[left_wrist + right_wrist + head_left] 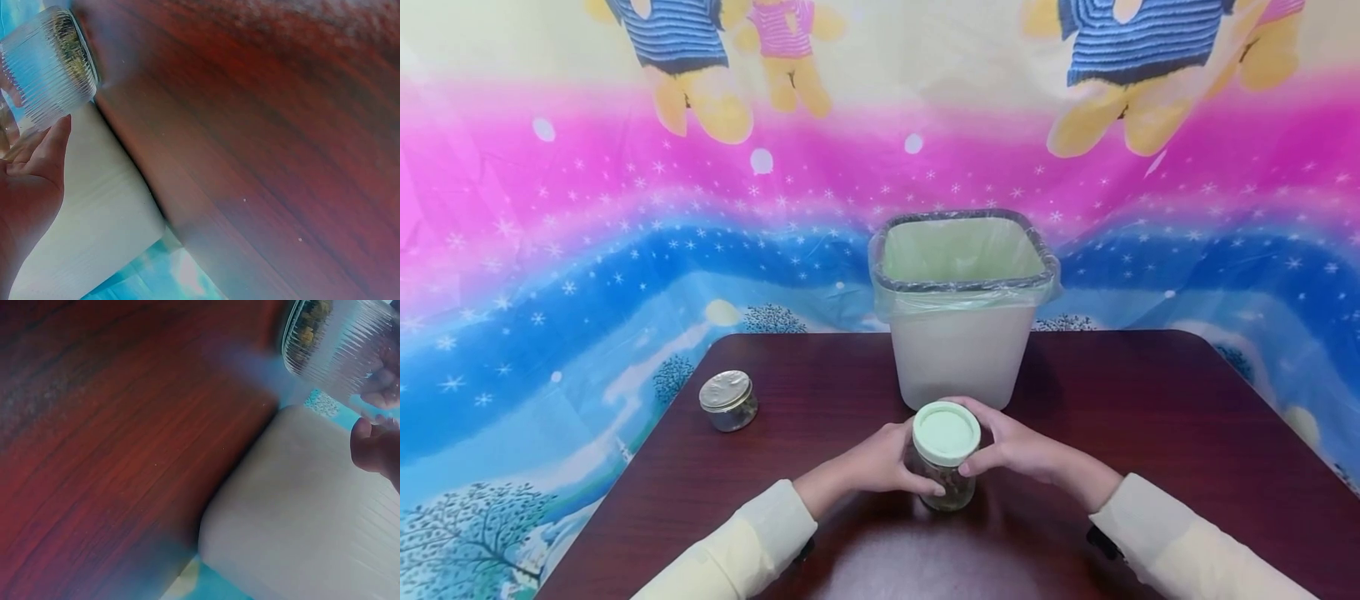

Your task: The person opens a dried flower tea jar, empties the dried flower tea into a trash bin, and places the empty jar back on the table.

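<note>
— Starting from the fingers [981, 460]: spread, or gripping something?

— Curled round a ribbed glass jar [47, 69], with the left hand [886, 460] on one side, the right hand [1017, 450] on the other.

— Why with both?

— Probably to keep round glass upright and steady. See the right thumb just below the pale green lid [947, 429], likely for a high hold. Note yellow-brown bits [306, 336] inside, low by the base. Cannot tell whether resting on the counter [1150, 417] or barely lifted.

— And farther out?

— Find a waste bin [962, 354] just behind the jar, rim wrapped in a translucent liner [962, 302], perhaps placed centrally to suit either hand. Spot a smaller glass jar [733, 415] under a silvery lid [726, 389], well apart to the left, probably set there to leave elbow room.

— Any room for moving?

— Little straight ahead, because of the bin. More sideways, especially to the right. Mind the left edge beside the smaller jar; beyond the far edge, see printed cloth [572, 167].
</note>
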### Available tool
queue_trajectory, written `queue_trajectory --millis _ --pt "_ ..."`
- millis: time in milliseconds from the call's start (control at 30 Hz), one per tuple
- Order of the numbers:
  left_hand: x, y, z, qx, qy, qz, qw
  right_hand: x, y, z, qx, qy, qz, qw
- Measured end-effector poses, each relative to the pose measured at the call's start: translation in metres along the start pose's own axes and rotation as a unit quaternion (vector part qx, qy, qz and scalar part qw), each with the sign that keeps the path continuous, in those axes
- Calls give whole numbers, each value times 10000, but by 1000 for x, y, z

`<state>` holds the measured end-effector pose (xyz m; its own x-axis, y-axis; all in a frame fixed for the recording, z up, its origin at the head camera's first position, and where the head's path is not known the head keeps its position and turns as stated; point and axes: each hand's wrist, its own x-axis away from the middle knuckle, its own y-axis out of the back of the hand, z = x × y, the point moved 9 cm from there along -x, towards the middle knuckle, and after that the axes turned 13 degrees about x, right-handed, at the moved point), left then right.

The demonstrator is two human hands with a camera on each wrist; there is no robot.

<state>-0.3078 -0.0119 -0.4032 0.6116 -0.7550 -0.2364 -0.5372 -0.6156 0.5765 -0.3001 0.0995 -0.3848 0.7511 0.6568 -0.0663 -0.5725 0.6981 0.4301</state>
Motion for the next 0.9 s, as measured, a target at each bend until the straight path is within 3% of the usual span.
queue_trajectory --millis 133,267,433,533,633,900 --pt "0 0 0 16 16 19 10000 4 -1 0 -242 -10 -292 9993" --pt "0 -1 0 102 65 51 9999 14 -3 0 -509 -252 -1103 9923" --pt "1 -1 0 80 106 17 9999 28 -6 1 -254 -1029 -2475 9631" --pt "1 0 -1 93 75 -11 9999 34 -9 4 -17 -1367 -2994 9443" --pt "1 1 -2 139 9 -29 9999 35 -14 7 46 -1447 -3220 9356" --pt "2 -1 0 338 56 40 9994 30 -22 7 269 -1538 -3335 9297"
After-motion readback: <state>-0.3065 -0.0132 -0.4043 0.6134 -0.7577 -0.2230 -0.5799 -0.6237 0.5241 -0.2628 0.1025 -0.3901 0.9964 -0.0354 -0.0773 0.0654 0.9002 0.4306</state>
